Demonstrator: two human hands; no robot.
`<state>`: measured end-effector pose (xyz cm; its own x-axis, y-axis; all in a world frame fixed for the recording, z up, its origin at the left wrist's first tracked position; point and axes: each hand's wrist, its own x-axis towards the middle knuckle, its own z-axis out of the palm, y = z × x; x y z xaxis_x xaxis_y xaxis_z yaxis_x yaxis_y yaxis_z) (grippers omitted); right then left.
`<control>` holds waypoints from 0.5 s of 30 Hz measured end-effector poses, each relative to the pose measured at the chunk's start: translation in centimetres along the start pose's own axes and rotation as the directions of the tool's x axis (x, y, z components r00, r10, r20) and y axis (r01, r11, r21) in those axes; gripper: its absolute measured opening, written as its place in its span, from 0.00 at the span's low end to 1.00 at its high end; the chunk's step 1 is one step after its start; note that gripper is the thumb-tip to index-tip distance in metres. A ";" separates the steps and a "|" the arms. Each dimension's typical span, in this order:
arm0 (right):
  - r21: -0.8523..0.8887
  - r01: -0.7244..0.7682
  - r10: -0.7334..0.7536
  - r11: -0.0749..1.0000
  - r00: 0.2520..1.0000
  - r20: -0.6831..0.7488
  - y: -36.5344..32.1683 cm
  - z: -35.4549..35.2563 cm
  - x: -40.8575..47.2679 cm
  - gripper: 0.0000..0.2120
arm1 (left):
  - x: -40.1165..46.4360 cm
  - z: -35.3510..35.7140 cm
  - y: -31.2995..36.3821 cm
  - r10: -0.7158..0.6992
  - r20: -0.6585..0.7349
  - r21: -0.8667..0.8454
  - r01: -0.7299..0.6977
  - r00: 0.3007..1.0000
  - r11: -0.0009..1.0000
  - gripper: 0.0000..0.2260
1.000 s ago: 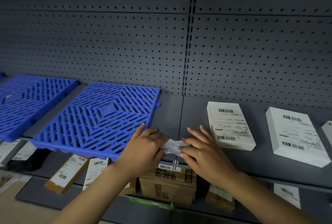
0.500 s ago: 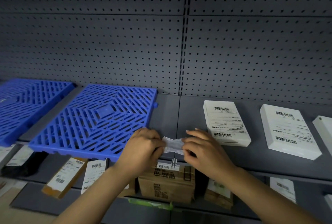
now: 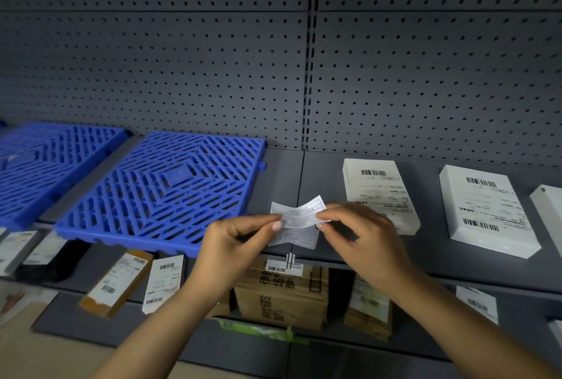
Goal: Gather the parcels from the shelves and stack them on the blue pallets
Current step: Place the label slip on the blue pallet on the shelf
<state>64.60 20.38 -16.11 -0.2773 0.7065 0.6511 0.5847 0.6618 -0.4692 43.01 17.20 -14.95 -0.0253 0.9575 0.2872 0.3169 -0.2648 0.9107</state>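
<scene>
A small white paper label (image 3: 299, 217) is held above the shelf's front edge, pinched at its left end by my left hand (image 3: 234, 241) and at its right end by my right hand (image 3: 362, 235). The slip bends upward in the middle. A blue slatted pallet (image 3: 164, 193) lies on the grey shelf (image 3: 282, 178) to the left of my hands, with a second blue pallet (image 3: 45, 165) beyond it. Two white parcels with barcodes, one (image 3: 377, 190) just behind my right hand and one (image 3: 486, 208) further right, lie flat on the same shelf.
A perforated grey back panel (image 3: 273, 59) rises behind the shelf. On the lower shelf sit brown cardboard parcels (image 3: 279, 296), a flat brown parcel (image 3: 118, 281), a white-labelled packet (image 3: 164, 281) and a black bag (image 3: 54, 263). Another white box (image 3: 550, 211) shows at the right edge.
Both hands have lifted the paper label off the shelf edge and raised it; the slip now bows upward between the fingertips. The view has shifted slightly right.
</scene>
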 end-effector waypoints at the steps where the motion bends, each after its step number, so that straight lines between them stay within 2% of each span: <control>1: 0.034 -0.016 0.015 0.999 1.000 0.007 -0.2 -0.2 -0.1 0.11 | -0.3 0.3 0.3 -0.051 -0.021 -0.046 0.050 0.998 0.998 0.07; 3: 0.118 -0.089 0.086 0.989 0.996 0.032 -0.5 -0.6 -0.3 0.11 | -0.8 0.8 0.7 -0.125 -0.067 -0.124 0.116 0.990 0.985 0.06; 6: 0.220 -0.201 0.190 0.954 0.979 0.070 -0.8 -0.8 -0.8 0.07 | -1.8 1.2 0.8 -0.153 -0.120 -0.166 0.132 0.981 0.977 0.08; 9: 0.336 -0.303 0.278 0.892 0.953 0.123 -1.4 -0.7 -1.1 0.11 | -2.9 1.3 1.3 -0.158 -0.146 -0.194 0.128 0.977 0.973 0.09; 15: 0.486 -0.372 0.290 0.790 0.927 0.238 -3.3 0.0 -1.4 0.12 | -5.2 0.3 1.1 -0.148 -0.215 -0.182 0.110 0.965 0.977 0.13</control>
<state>63.10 17.19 -15.45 -0.2683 0.9067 0.3256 0.1945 0.3820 -0.9035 43.79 11.95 -15.58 -0.2751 0.9391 0.2060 0.1343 -0.1746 0.9754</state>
